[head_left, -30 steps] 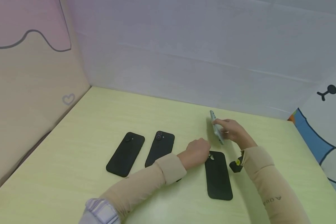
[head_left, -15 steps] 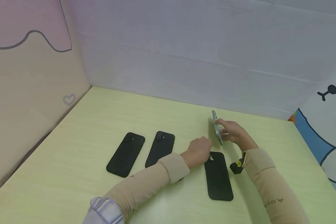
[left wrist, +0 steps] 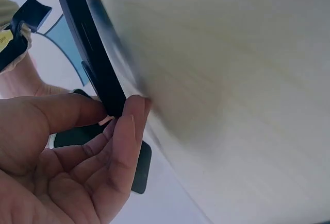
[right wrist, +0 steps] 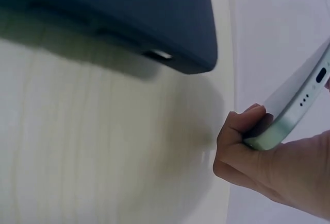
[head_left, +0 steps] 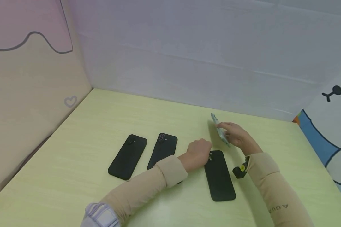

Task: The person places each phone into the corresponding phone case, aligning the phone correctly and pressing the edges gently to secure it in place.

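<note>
In the head view my left hand [head_left: 197,154] reaches across to the upper end of a black phone [head_left: 221,179] with a pale mark near its top. The left wrist view shows thumb and fingers pinching the end of that black phone [left wrist: 87,44]; the phone casts a shadow on the table. Further back and to the right, my right hand [head_left: 236,135] grips a light green phone [head_left: 223,135] by its side, tilted up on edge. In the right wrist view, the port end of this light green phone [right wrist: 289,123] shows, with the dark phone [right wrist: 154,18] close to the camera.
Two more black phones lie face down left of my left arm: one [head_left: 128,157] further left, the other [head_left: 162,149] partly behind the sleeve. The pale yellow table [head_left: 102,110] meets a wall at its back edge. A black wrist camera [head_left: 239,171] hangs from my right wrist.
The black phone's upper end has swung slightly left with my left hand. The light green phone's tilt has shifted a little, its top now leaning further left.
</note>
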{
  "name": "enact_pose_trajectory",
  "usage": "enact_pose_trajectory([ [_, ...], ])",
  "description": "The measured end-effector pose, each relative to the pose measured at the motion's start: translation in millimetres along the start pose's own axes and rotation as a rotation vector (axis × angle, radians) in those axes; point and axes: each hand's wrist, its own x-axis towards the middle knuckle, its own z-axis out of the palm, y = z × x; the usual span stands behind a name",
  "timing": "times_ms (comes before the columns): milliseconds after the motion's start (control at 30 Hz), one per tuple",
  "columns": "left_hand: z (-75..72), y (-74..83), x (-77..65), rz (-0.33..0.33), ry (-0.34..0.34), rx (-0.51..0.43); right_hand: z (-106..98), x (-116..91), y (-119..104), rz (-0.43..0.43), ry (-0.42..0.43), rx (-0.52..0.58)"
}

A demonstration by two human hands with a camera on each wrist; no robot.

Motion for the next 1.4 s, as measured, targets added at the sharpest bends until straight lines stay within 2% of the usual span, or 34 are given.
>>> enact_pose_trajectory([
  [67,-1.9,-2.8,-1.1,-0.003,-0.003,-0.033,0.5,-0.2,0.5,0.000,-0.001,0.003],
  [267,-5.9,-15.1,-4.1,-0.007,-0.056,-0.215,0.1,-0.8,1.6,0.014,0.000,0.062],
  [467,-8.1,-27.3,-4.9,0.058,-0.102,-0.400,-2.3,-1.2,4.3,0.007,0.036,0.162],
  [567,-10.0,-31.2,-4.0,0.074,-0.129,-0.447,-1.4,-2.0,4.3,-0.004,0.085,0.198],
  [767,-9.4,-37.3,-3.1,0.020,-0.195,-0.669,1.7,-4.2,3.1,0.009,0.202,0.294],
  [967,-13.0,-44.4,-8.4,-0.020,-0.178,-0.867,1.8,-6.1,2.6,0.043,0.227,0.352],
  [1133,-20.3,-50.4,-12.5,-0.026,-0.171,-0.940,1.7,-7.6,2.2,0.054,0.234,0.370],
  [1400,-27.0,-60.4,-13.7,-0.023,-0.133,-0.955,4.3,-7.4,5.2,0.042,0.243,0.330],
])
